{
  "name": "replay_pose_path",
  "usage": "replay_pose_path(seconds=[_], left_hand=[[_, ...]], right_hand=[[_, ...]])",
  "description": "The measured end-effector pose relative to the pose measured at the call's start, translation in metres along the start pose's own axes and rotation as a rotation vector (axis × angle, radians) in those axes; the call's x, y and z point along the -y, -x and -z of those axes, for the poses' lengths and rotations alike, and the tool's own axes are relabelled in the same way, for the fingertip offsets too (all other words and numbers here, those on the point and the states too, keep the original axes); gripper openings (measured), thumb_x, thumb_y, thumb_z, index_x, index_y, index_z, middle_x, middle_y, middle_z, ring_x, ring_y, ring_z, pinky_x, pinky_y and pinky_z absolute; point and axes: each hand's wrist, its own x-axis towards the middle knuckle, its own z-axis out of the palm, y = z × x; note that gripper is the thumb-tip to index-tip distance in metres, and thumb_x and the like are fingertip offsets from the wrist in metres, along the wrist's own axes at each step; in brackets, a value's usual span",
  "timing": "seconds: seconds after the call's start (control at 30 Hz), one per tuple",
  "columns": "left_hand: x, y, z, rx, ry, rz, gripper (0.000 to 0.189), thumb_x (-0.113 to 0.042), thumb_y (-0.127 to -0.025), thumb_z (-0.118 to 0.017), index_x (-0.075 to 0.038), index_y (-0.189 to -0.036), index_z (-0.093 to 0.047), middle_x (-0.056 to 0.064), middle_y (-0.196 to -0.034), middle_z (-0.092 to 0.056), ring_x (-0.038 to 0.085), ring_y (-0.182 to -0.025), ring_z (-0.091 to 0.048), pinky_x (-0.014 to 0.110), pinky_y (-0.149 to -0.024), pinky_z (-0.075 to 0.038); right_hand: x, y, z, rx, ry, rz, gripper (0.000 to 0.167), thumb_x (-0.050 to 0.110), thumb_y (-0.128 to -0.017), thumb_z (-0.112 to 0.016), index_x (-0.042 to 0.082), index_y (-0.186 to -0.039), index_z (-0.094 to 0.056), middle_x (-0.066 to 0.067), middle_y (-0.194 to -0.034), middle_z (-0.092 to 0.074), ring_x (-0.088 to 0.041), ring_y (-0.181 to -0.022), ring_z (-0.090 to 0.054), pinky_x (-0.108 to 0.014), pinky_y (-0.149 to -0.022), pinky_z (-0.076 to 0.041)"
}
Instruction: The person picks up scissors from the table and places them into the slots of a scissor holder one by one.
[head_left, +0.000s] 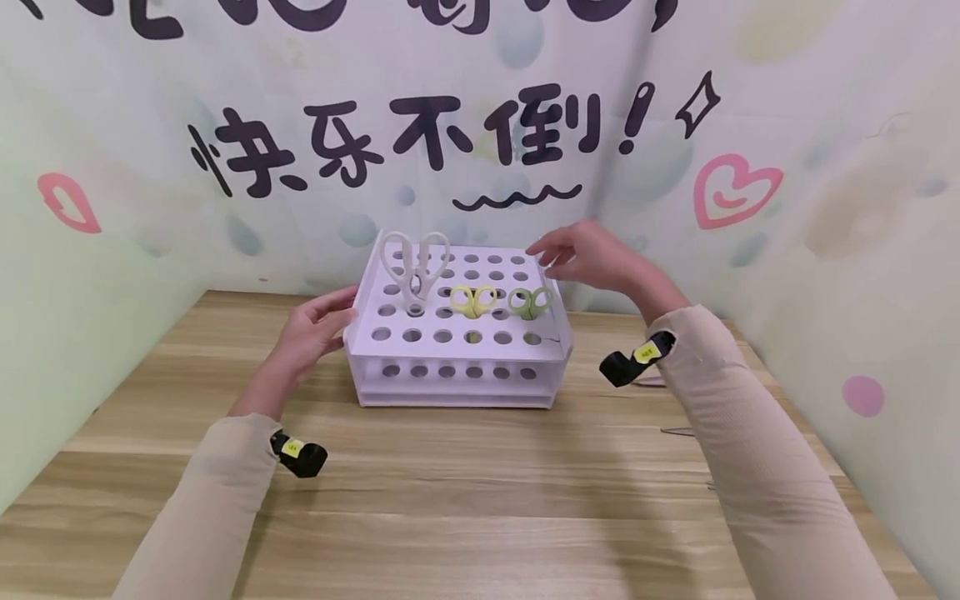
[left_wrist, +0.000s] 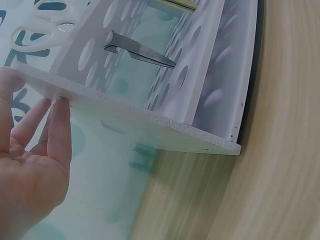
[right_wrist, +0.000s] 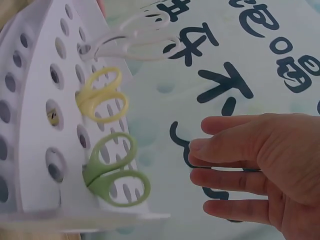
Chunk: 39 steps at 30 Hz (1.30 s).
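A white rack (head_left: 456, 398) with rows of round holes stands on the table. White-handled scissors (head_left: 417, 275) are upright at its left, blades down through a hole. Yellow scissors (head_left: 473, 302) and green scissors (head_left: 530, 303) sit in holes of the same top shelf, toward the right. My left hand (head_left: 311, 333) touches the rack's left side panel, its fingertips (left_wrist: 60, 107) against the outer face. Above the rack's back right corner is my right hand (head_left: 585, 254), with loosely bent fingers and nothing held. In the right wrist view it appears apart from the green scissors.
A metal blade (left_wrist: 140, 52) shows between the shelves in the left wrist view. Thin metal items (head_left: 677, 431) lie on the wooden table (head_left: 465, 500) by my right forearm, partly hidden. A printed cloth (head_left: 480, 75) hangs close behind the rack.
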Motion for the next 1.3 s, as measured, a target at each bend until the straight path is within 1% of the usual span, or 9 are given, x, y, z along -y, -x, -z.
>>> replay_pose_path(seconds=[0.17, 0.27, 0.43, 0.7, 0.87, 0.97, 1.17, 1.3], left_hand=[[0.001, 0.0, 0.0, 0.0, 0.005, -0.004, 0.056, -0.021, -0.092, -0.057, -0.005, -0.141, -0.035, 0.008, -0.126, -0.041, 0.01, -0.099, -0.051, 0.02, -0.077, -0.05], [0.001, 0.0, 0.0, -0.001, 0.002, -0.008, 0.056, -0.021, -0.092, -0.056, -0.005, -0.141, -0.035, 0.008, -0.127, -0.041, 0.009, -0.099, -0.051, 0.02, -0.077, -0.05], [0.0, 0.0, 0.001, 0.006, 0.022, -0.014, 0.056, -0.021, -0.092, -0.057, -0.005, -0.141, -0.035, 0.008, -0.127, -0.041, 0.009, -0.099, -0.051, 0.02, -0.077, -0.05], [-0.001, -0.001, 0.0, 0.0, 0.03, -0.022, 0.056, -0.02, -0.091, -0.057, -0.003, -0.14, -0.036, 0.008, -0.126, -0.042, 0.009, -0.098, -0.052, 0.019, -0.076, -0.05], [0.0, 0.0, 0.0, 0.0, 0.03, -0.015, 0.056, -0.02, -0.091, -0.057, -0.004, -0.14, -0.035, 0.009, -0.127, -0.042, 0.008, -0.098, -0.052, 0.019, -0.077, -0.05], [0.0, 0.0, 0.0, -0.001, 0.023, -0.012, 0.056, -0.021, -0.091, -0.057, -0.004, -0.14, -0.035, 0.009, -0.128, -0.041, 0.009, -0.098, -0.052, 0.019, -0.077, -0.05], [0.001, 0.0, 0.0, -0.003, 0.024, -0.014, 0.056, -0.02, -0.091, -0.057, -0.004, -0.14, -0.036, 0.009, -0.127, -0.041, 0.009, -0.098, -0.051, 0.019, -0.076, -0.05], [0.001, 0.0, 0.0, 0.0, 0.029, -0.016, 0.056, -0.02, -0.091, -0.058, -0.004, -0.14, -0.036, 0.009, -0.128, -0.041, 0.01, -0.099, -0.051, 0.019, -0.077, -0.05]], right_hand=[[-0.016, 0.014, -0.001, -0.024, 0.011, -0.022, 0.034, -0.003, -0.083, -0.062, 0.003, -0.117, -0.062, -0.014, -0.104, -0.064, -0.025, -0.094, -0.06, -0.039, -0.082, -0.05], [-0.026, 0.023, -0.001, -0.038, 0.018, -0.021, 0.033, -0.003, -0.083, -0.062, 0.002, -0.115, -0.063, -0.014, -0.103, -0.064, -0.025, -0.093, -0.061, -0.039, -0.081, -0.05], [-0.041, 0.042, 0.002, -0.053, 0.053, -0.024, 0.033, -0.003, -0.082, -0.064, 0.001, -0.114, -0.063, -0.013, -0.098, -0.066, -0.026, -0.089, -0.062, -0.04, -0.078, -0.051], [-0.058, 0.077, 0.002, -0.03, 0.055, -0.086, 0.034, 0.004, -0.084, -0.064, 0.003, -0.118, -0.061, -0.014, -0.101, -0.065, -0.026, -0.091, -0.06, -0.042, -0.078, -0.05], [-0.076, 0.098, -0.004, -0.035, 0.056, -0.134, 0.034, 0.006, -0.085, -0.064, 0.003, -0.119, -0.06, -0.011, -0.1, -0.065, -0.025, -0.091, -0.059, -0.042, -0.078, -0.051], [-0.089, 0.114, -0.005, -0.06, 0.059, -0.149, 0.035, 0.006, -0.085, -0.064, 0.001, -0.119, -0.06, -0.011, -0.098, -0.065, -0.025, -0.089, -0.06, -0.04, -0.075, -0.051], [-0.115, 0.15, -0.007, -0.108, 0.046, -0.197, 0.036, 0.011, -0.087, -0.064, -0.001, -0.12, -0.058, -0.015, -0.1, -0.065, -0.026, -0.087, -0.061, -0.026, -0.065, -0.05], [-0.131, 0.173, -0.01, -0.118, 0.02, -0.227, 0.038, 0.013, -0.088, -0.063, -0.002, -0.122, -0.056, -0.017, -0.1, -0.064, -0.017, -0.084, -0.062, -0.023, -0.061, -0.05]])
